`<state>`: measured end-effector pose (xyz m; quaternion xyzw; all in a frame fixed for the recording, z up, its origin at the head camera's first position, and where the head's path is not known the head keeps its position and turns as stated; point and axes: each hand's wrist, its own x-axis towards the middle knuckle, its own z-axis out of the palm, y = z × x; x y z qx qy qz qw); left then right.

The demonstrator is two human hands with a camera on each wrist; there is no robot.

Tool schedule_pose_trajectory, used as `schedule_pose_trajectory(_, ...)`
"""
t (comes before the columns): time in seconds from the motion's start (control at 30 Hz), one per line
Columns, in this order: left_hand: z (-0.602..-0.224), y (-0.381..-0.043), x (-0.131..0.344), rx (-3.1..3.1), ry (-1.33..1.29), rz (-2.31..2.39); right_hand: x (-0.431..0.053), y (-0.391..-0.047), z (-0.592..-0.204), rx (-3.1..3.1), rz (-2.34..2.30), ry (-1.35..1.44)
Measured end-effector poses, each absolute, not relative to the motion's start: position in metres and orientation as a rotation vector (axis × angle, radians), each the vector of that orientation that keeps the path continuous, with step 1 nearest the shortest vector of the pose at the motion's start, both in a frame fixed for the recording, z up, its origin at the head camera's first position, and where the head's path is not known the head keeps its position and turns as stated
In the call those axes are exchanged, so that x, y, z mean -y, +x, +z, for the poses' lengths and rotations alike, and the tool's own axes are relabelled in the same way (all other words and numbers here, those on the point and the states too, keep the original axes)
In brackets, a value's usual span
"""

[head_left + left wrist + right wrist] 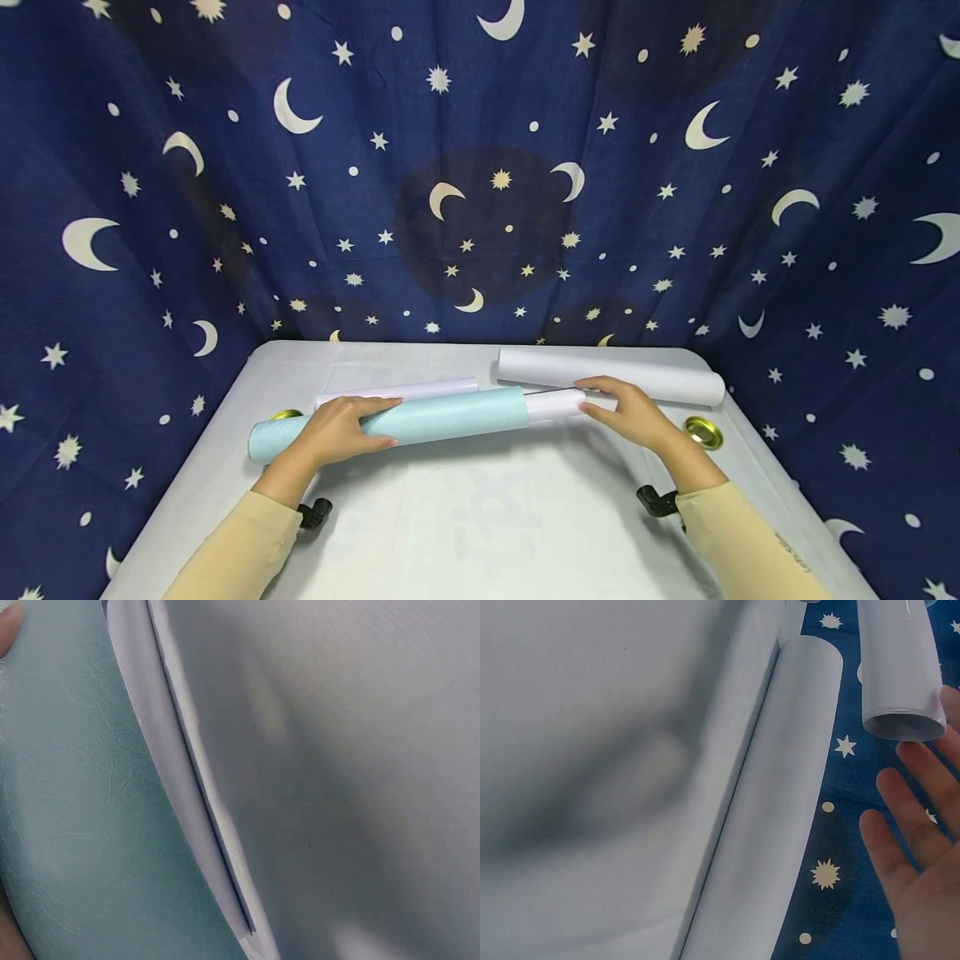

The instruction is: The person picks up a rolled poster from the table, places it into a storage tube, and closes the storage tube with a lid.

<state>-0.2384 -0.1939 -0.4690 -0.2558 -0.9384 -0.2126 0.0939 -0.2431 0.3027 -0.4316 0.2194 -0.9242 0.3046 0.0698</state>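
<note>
A glossy white hollow paper roll (551, 406) juts toward 3 o'clock from a pale-blue cylinder (457, 419) with a finely creased surface, their long axes aligned over a white cloth-covered desk (487, 517). The right hand (632, 413), nearest the roll, touches its open end with extended fingers; the left hand (341, 429), toward 9 o'clock, grips the cylinder.

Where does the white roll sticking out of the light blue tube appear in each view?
Head: the white roll is right of centre, running from the light blue tube to the right hand.
Left wrist: not seen; the tube fills the left side.
Right wrist: roll at top right, open end down, beside that hand.
Shared landmark: the white tabletop, low in the head view, right in the left wrist, left in the right wrist.
</note>
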Motion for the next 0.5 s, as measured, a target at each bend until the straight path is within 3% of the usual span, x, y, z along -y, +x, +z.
schedule_pose_trajectory(0.5, -0.4680, -0.2376, 0.1931, 2.774, -0.786, -0.624, -0.3006, -0.2432, -0.4382, 2.739, 0.978, 0.729)
